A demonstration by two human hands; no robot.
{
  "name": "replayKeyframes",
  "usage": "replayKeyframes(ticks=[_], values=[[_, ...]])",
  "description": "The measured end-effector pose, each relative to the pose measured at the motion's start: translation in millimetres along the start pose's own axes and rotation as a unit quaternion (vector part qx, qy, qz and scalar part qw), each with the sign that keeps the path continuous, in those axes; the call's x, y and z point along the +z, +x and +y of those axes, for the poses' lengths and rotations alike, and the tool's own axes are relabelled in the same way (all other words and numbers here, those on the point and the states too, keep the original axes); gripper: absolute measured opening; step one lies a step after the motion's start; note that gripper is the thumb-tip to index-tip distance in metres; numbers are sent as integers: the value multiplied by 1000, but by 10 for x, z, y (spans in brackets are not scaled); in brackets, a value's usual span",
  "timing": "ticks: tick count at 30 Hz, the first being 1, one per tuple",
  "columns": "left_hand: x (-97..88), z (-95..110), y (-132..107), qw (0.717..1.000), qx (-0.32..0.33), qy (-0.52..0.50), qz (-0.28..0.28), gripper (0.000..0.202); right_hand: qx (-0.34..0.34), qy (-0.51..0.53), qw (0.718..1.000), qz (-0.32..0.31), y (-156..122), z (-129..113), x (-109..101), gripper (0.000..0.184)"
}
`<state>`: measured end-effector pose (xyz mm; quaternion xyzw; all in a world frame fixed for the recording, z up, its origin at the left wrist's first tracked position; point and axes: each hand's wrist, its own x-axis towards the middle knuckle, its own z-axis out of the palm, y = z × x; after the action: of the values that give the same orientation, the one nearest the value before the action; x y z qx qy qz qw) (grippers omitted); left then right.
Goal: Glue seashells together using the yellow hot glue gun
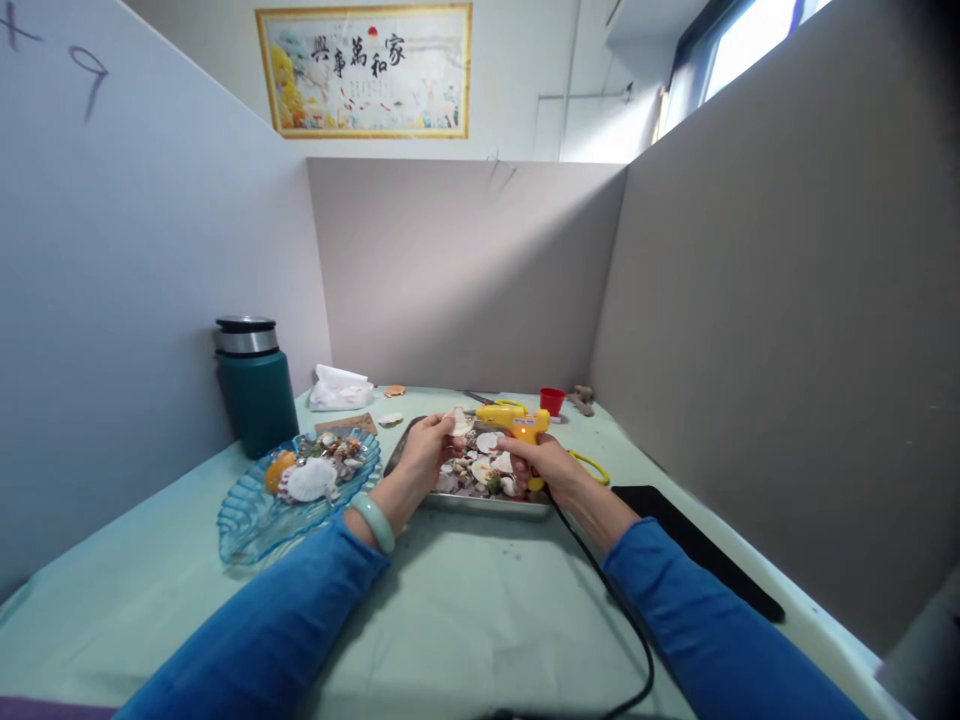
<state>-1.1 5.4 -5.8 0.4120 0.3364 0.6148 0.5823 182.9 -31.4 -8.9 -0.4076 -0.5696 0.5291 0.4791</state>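
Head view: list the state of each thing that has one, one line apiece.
Glue gun: gripped in the right hand, light glowing orange
Pale shell: pinched in the left hand
Metal tray: laden with shells
Blue dish: holding a white shell
Flask: upright, lid on
Red cup: upright
Tissue pack: open, tissue sticking out
Black cord: curved, slack

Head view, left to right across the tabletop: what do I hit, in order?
Teal bottle → white tissue packet → left hand holding a pale shell → yellow glue gun in the right hand → flat black pad. Blue dish overlaps, so omitted.
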Motion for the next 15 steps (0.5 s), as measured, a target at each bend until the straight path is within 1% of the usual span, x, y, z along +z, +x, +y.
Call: replayKeyframes(ticks=[8, 10, 12, 15], values=[[-11, 6, -34, 999, -9, 40, -19, 26, -11, 2, 1000, 7, 24, 14, -9, 35], [-17, -1, -35, 998, -9, 56, -30, 28, -27, 1, 999, 24, 24, 7, -2, 34], [-11, -6, -45, 996, -8, 74, -39, 29, -60, 4, 997, 53, 17, -6, 14, 32], [31, -11, -90, 995, -9, 91, -48, 29, -93, 0, 991, 92, -4, -33, 46, 32]])
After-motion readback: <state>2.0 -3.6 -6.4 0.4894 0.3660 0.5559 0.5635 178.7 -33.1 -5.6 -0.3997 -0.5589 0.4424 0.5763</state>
